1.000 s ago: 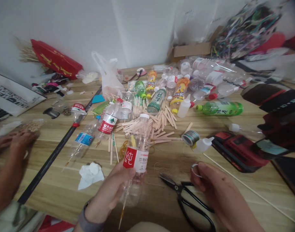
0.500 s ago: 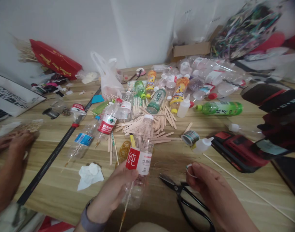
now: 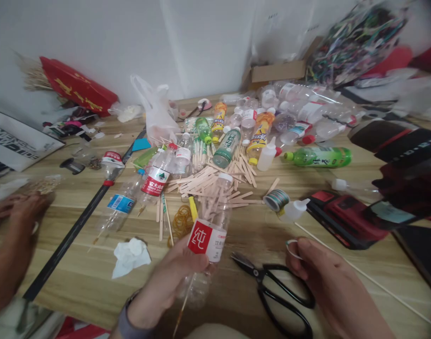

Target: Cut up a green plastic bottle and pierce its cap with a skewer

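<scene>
My left hand (image 3: 176, 268) is wrapped round a clear plastic bottle (image 3: 217, 205) with a red and white label and a white cap, its top tilted away to the right. A thin stick (image 3: 182, 313) protrudes by the bottle's lower end. Between the thumb and fingers of my right hand (image 3: 321, 268) is a small white ring (image 3: 293, 248), partly hidden by the fingertips. Black-handled scissors (image 3: 259, 275) lie between both hands, their blades pointing up and left.
Wooden sticks (image 3: 201, 181) and several bottles (image 3: 259, 136) cover the table's middle. A red and black power drill (image 3: 346, 219) stands at right. Another person's hands (image 3: 28, 207) rest at the far left. A crumpled tissue (image 3: 131, 256) and a black bar (image 3: 69, 240) lie left.
My right hand has moved right with the white ring, uncovering more of the scissors' handles. The bottle in my left hand has tilted further right and dropped slightly.
</scene>
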`<state>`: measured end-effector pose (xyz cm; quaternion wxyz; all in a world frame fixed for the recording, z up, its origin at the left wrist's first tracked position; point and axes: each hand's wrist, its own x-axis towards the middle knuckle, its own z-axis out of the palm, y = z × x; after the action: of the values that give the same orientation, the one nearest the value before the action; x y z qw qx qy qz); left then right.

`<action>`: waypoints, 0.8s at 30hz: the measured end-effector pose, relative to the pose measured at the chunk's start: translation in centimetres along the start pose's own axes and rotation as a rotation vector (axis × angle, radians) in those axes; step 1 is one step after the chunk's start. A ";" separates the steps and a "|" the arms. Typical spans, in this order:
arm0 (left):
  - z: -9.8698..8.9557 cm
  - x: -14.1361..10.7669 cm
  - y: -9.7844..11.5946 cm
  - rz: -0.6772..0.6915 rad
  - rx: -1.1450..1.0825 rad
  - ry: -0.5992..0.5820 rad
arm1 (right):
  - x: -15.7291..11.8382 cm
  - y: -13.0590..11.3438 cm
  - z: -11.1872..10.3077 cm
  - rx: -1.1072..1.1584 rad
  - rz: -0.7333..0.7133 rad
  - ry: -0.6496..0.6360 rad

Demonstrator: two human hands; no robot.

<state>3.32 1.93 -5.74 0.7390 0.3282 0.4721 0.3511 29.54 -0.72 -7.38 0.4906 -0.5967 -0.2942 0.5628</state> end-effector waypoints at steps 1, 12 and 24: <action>0.1 0.1 0.0 -0.008 0.009 -0.030 | 0.0 -0.3 0.5 -0.005 -0.010 0.013; -0.6 -0.1 0.8 -0.017 -0.042 0.117 | 0.3 -0.6 0.9 -0.026 0.037 0.004; -2.0 -0.6 1.4 -0.010 -0.098 0.256 | 0.9 1.9 -5.9 0.057 0.037 0.110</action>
<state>0.96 2.47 -5.00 0.6896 0.2416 0.5466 0.4091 35.05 -2.06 -10.11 0.5123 -0.6178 -0.2397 0.5463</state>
